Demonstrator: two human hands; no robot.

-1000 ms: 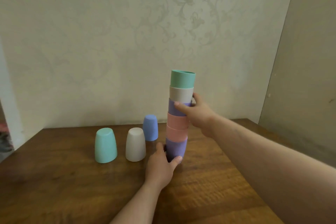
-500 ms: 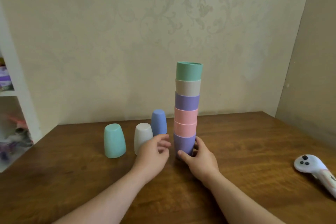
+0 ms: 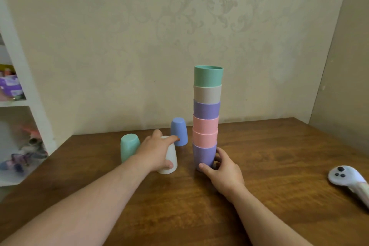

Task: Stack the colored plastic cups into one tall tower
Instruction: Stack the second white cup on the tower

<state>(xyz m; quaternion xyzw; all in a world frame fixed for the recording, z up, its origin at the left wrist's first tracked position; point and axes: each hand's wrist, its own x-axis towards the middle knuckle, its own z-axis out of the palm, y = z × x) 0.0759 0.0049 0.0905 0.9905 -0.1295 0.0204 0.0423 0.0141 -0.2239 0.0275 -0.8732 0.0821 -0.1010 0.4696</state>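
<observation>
Left hand (image 3: pixel 157 151) wraps white cup (image 3: pixel 169 163) — right hand (image 3: pixel 221 170) grips tower (image 3: pixel 206 114) base.

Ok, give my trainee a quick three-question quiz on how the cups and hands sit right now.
1. True or false: the left hand is wrapped around the white cup.
2. How many cups make up the tower?
3. Which tower cup does the right hand grip? A) green top cup B) purple bottom cup C) upper pink cup

Key: 1 true; 2 six; 3 B. Off the tower, upside down on the table: the white cup, a green cup and a blue cup.
</observation>
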